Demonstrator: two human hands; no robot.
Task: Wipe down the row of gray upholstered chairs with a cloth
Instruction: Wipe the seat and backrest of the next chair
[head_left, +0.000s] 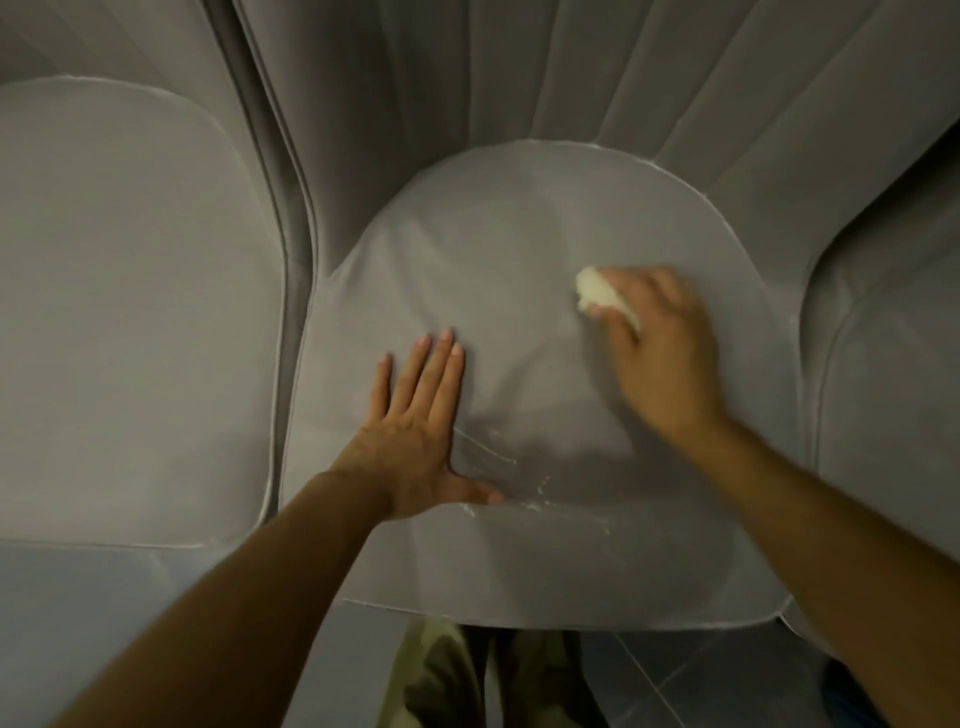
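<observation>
A gray upholstered chair fills the middle of the view, its rounded seat cushion (498, 249) facing me. My right hand (660, 343) grips a small bunched cream cloth (602, 293) and holds it against the right half of the seat. My left hand (415, 431) lies flat on the seat's left front part, fingers straight and thumb spread. White specks and streaks (519, 493) mark the cushion near the front edge, just right of my left thumb.
Another gray chair seat (130, 312) stands close on the left and a third chair's edge (883, 312) on the right. The channelled backrest (571, 67) rises behind. Gray floor tiles (675, 670) and my trouser legs (457, 675) show below the seat's front edge.
</observation>
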